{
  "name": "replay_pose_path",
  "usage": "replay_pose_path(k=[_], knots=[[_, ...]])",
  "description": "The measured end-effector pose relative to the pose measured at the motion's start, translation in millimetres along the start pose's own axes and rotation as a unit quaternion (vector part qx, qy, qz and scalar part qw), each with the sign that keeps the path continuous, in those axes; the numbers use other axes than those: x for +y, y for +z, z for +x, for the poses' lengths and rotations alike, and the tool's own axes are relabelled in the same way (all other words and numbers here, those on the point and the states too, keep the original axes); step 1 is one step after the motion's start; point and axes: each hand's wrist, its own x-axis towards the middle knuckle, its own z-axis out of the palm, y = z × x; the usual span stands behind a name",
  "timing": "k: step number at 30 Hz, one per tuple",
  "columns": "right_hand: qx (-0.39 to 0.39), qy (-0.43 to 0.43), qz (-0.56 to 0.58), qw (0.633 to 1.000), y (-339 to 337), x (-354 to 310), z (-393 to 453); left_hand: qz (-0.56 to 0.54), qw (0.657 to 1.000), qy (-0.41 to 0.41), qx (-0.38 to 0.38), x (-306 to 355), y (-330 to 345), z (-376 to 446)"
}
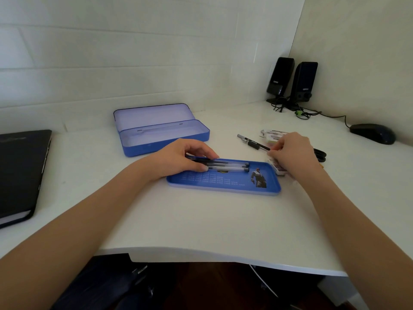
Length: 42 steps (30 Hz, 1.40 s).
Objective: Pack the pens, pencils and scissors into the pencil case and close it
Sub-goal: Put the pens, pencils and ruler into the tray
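- Nearest the front edge of the white desk (201,224) lies a shallow blue tray (223,183) with a printed figure at its right end.
- The left hand (178,161) reaches over the tray's left end, fingers curled round a bundle of clear pens (228,166) with black caps; the pens lie along the tray's far side.
- The right hand (292,153) hovers just past the tray's right end, fingertips drawn together in a pinch; I cannot tell what they hold, though they meet the tip of a black pen (252,142) lying on the desk beyond.
- Under that hand sits a small white packet (278,170), touching the tray's right rim; black scissors (320,155) show just behind the wrist.
- More small packets (273,135) lie a little further back.
- Towards the far edge, left of centre, the blue pencil case (165,142) stands open, its lid leaning back, nothing visible inside.
- A black notebook (20,173) occupies the left edge.
- In the far right corner stand 2 black speakers (292,82), with a black mouse (373,133) near the right edge.
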Motion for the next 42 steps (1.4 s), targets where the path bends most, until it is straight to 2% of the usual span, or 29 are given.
replay_pose_path(k=[5, 7, 10, 13, 16, 18, 22, 30, 32, 35, 39, 40, 42], knots=[[0.013, 0.034, -0.025, 0.999, 2.0, 4.9, 3.2, 0.009, 1.0, 0.012, 0.012, -2.4, 0.7, 0.4], [0.024, -0.004, -0.007, 1.0, 2.4, 4.0, 1.2, 0.014, 1.0, 0.015, 0.014, -2.9, 0.7, 0.0], [0.013, -0.097, 0.128, 0.987, -5.2, -6.8, -10.0, 0.009, 1.0, 0.02, 0.015, -2.8, 1.5, 0.4], [-0.089, -0.203, 0.213, 0.952, -18.2, -25.6, -30.2, 0.002, 1.0, 0.011, 0.012, -3.7, -1.2, 0.9], [-0.201, -0.276, 0.186, 0.921, -20.8, -33.8, -46.6, -0.016, 0.999, -0.012, -0.028, -3.3, -10.6, -1.5], [-0.242, -0.296, 0.148, 0.912, -15.8, -33.9, -51.1, -0.058, 0.997, -0.012, -0.041, -4.1, -15.6, -2.3], [-0.229, -0.317, 0.137, 0.91, -0.2, -38.1, -49.5, -0.11, 0.994, -0.021, -0.011, -6.2, -16.2, -0.9], [-0.161, -0.323, 0.136, 0.923, 25.9, -49.8, -52.9, -0.016, 0.996, -0.046, -0.078, 1.9, -12.2, -4.1], [-0.151, -0.31, 0.163, 0.924, 23.5, -49.2, -50.2, 0.025, 0.995, -0.041, -0.092, 2.4, -11.2, -4.9], [-0.049, -0.234, 0.178, 0.955, 9.8, -36.6, -30.4, 0.056, 0.995, -0.026, -0.079, 2.8, -9.0, -5.6], [0.101, -0.126, 0.007, 0.987, -8.1, 1.4, 2.8, 0.058, 0.996, -0.025, -0.058, 3.6, -6.1, -5.8], [0.104, -0.095, -0.033, 0.99, -8.9, 11.8, 9.8, 0.057, 0.997, -0.024, -0.054, 4.2, -5.4, -6.2], [0.047, -0.02, -0.092, 0.994, -5.7, 29.4, 19.4, 0.056, 0.997, -0.023, -0.049, 4.8, -4.3, -7.0]])
